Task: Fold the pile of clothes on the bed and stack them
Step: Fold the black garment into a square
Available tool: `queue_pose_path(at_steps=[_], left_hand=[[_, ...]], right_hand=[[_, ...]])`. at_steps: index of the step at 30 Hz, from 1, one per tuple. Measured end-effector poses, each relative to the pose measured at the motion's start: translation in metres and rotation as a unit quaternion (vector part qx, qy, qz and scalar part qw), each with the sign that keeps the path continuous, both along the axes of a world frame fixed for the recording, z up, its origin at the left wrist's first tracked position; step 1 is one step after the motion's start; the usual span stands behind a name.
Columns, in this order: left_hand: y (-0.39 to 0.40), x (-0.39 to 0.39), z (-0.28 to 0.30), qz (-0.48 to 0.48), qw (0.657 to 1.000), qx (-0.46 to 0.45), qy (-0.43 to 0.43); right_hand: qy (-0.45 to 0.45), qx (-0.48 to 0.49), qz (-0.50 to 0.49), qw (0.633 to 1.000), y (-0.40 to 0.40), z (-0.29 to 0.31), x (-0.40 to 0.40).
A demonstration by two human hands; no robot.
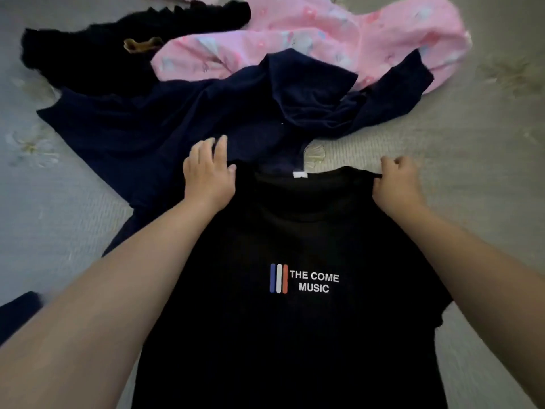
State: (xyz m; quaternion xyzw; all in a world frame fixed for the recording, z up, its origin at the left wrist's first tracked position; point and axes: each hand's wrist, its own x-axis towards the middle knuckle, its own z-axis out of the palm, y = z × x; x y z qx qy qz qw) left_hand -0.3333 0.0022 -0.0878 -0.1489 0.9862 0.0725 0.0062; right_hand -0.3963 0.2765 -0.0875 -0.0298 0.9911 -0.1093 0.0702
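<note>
Bed (442, 172) | black T-shirt (295, 335) print-up for folding | right hand (396, 184) fingers pinching shoulder seam, left hand (208, 175) fingers together, flattening other shoulder

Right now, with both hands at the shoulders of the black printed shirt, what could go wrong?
The left hand lies near the navy garment, so a fold may drag that along. The right hand pinches only a bit of the black T-shirt, which could slip and crease.

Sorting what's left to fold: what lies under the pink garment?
The pink garment lies on the bedcover, overlapping the black garment. The navy garment covers its near edge; anything beneath is hidden.
</note>
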Motion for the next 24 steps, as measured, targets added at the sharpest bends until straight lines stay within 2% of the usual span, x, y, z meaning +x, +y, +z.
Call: queue_pose_path(at_steps=[3,7,10,13,15,18,22,23,24], left_hand=[[-0.017,0.021,-0.016,-0.01,0.992,0.119,0.03],[-0.056,0.074,-0.009,0.035,0.984,0.159,0.07],[-0.071,0.094,-0.007,0.124,0.951,0.282,-0.017],[-0.08,0.088,-0.005,0.078,0.923,0.367,-0.085],[-0.08,0.078,-0.002,0.03,0.919,0.376,-0.117],[-0.072,0.069,0.006,0.032,0.902,0.398,-0.164],[-0.077,0.077,0.015,0.025,0.892,0.44,-0.099],[-0.081,0.08,0.019,0.029,0.895,0.438,-0.073],[-0.085,0.083,0.022,0.019,0.913,0.404,-0.052]], right_hand=[[-0.057,0.062,0.04,0.996,-0.009,-0.023,0.022],[0.072,0.02,0.128,0.989,-0.033,-0.039,0.074],[0.091,-0.014,0.172,0.981,-0.07,-0.048,0.116],[0.046,-0.003,0.172,0.984,-0.104,-0.059,0.145],[0.029,0.03,0.169,0.985,-0.114,-0.065,0.151],[0.016,0.053,0.159,0.986,-0.117,-0.068,0.15],[0.016,0.066,0.149,0.986,-0.119,-0.068,0.149],[0.018,0.069,0.148,0.986,-0.119,-0.069,0.149],[0.022,0.07,0.146,0.987,-0.12,-0.07,0.149]])
